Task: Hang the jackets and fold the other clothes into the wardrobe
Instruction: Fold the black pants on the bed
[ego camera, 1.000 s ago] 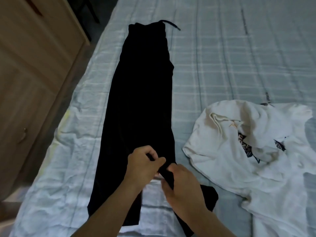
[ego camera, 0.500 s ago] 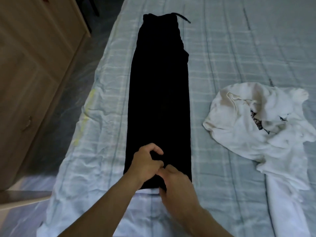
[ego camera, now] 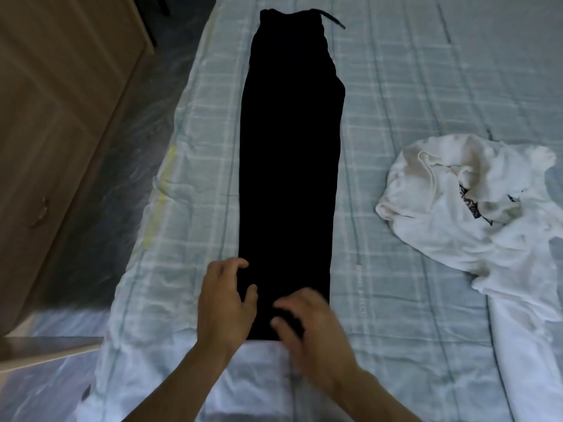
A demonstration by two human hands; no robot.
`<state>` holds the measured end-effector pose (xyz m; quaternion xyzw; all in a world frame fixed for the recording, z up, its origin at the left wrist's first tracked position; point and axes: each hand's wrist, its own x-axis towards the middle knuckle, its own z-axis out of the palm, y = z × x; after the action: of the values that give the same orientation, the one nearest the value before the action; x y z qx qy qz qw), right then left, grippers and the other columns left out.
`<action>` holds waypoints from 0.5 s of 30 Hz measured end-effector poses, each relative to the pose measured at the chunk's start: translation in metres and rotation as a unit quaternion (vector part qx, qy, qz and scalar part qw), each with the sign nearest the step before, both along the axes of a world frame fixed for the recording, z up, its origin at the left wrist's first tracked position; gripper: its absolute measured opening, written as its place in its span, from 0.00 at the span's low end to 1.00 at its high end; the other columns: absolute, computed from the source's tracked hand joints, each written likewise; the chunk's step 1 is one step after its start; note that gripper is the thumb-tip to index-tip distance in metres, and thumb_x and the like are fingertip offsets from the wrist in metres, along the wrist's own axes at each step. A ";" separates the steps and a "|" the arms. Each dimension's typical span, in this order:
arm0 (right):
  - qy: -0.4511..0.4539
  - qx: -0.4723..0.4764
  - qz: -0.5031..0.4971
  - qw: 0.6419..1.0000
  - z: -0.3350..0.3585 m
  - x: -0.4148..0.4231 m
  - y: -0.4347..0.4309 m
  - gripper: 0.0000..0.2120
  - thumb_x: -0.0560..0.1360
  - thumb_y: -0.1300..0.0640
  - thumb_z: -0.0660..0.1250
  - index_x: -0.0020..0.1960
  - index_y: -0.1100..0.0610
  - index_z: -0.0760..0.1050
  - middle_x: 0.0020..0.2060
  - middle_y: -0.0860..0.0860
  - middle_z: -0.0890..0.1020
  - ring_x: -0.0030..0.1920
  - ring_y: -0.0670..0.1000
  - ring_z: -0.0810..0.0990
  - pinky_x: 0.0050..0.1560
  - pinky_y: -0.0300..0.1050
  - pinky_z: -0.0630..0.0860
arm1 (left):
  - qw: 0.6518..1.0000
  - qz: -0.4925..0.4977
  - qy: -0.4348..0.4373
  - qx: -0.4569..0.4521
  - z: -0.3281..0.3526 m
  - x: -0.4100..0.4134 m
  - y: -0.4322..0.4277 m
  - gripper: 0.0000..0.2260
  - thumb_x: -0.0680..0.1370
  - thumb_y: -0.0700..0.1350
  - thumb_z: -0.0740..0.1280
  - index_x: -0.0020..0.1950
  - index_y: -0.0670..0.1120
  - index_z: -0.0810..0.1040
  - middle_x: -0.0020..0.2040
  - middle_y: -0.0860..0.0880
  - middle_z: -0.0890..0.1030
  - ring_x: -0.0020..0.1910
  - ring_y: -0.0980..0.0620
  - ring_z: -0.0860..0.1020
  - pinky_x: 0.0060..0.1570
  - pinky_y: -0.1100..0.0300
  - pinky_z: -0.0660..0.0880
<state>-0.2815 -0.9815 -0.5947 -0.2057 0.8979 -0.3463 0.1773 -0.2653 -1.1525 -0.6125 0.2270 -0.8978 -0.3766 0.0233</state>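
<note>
A: Start at the fingers. What is the left hand (ego camera: 227, 300) doing?
B: Its fingers (ego camera: 234, 264) curl over the left edge of the long black trousers (ego camera: 289, 162), near the hem, with the thumb lying on top of the cloth. It pinches that edge.
A: And the right hand (ego camera: 310, 327)?
B: It lies on the near hem, just beside the left one, fingers bent onto the fabric. It is blurred, so I cannot tell whether it grips the cloth or only presses on it.
A: How do the trousers lie?
B: Flat and straight, in one narrow strip running away from the person, hem near and waistband far. A thin black drawstring (ego camera: 333, 19) sticks out to the right at the waist.
A: What are they on?
B: A bed with a pale blue checked sheet (ego camera: 411, 86), wrinkled at the near end.
A: Anything else?
B: A crumpled white garment with a dark print (ego camera: 441, 214) lies on the sheet well to the right, apart from the trousers. Left of the bed stands a light brown wooden cupboard (ego camera: 61, 102), with grey floor (ego camera: 128, 193) between.
</note>
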 end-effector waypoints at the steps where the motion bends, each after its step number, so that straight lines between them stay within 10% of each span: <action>1: 0.033 0.018 -0.070 0.997 -0.003 -0.008 0.007 0.14 0.75 0.53 0.69 0.61 0.51 0.78 0.54 0.47 0.76 0.55 0.46 0.74 0.58 0.41 0.74 | 1.000 0.008 -0.009 -0.010 0.001 -0.001 0.000 0.20 0.74 0.44 0.74 0.63 0.51 0.72 0.58 0.51 0.73 0.53 0.52 0.74 0.55 0.55 0.76; 6: -0.069 0.100 -0.176 0.977 -0.002 -0.043 0.010 0.31 0.75 0.49 0.71 0.73 0.52 0.61 0.59 0.52 0.76 0.56 0.51 0.77 0.52 0.38 0.72 | 0.991 0.043 -0.104 0.069 0.014 -0.014 -0.003 0.30 0.75 0.49 0.74 0.71 0.52 0.62 0.50 0.52 0.80 0.47 0.50 0.80 0.51 0.49 0.80; 11: -0.178 -0.010 -0.169 0.969 -0.009 -0.043 -0.001 0.42 0.73 0.56 0.73 0.78 0.45 0.51 0.55 0.42 0.76 0.40 0.35 0.75 0.35 0.24 0.72 | 0.983 0.035 -0.111 0.145 0.012 -0.007 0.004 0.26 0.77 0.41 0.71 0.67 0.58 0.60 0.48 0.47 0.82 0.41 0.51 0.82 0.41 0.53 0.82; 15: -0.153 -0.149 -0.234 0.949 -0.013 -0.031 0.001 0.38 0.74 0.62 0.72 0.77 0.45 0.57 0.67 0.45 0.75 0.60 0.44 0.78 0.57 0.38 0.78 | 0.978 0.040 0.003 0.206 0.004 0.008 0.008 0.25 0.78 0.35 0.68 0.62 0.63 0.66 0.44 0.53 0.83 0.38 0.55 0.83 0.34 0.61 0.80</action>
<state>-0.3122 -0.9802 -0.6075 0.0412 0.8211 -0.5353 0.1936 -0.2571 -1.1444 -0.6082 0.2619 -0.7913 -0.5525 -0.0063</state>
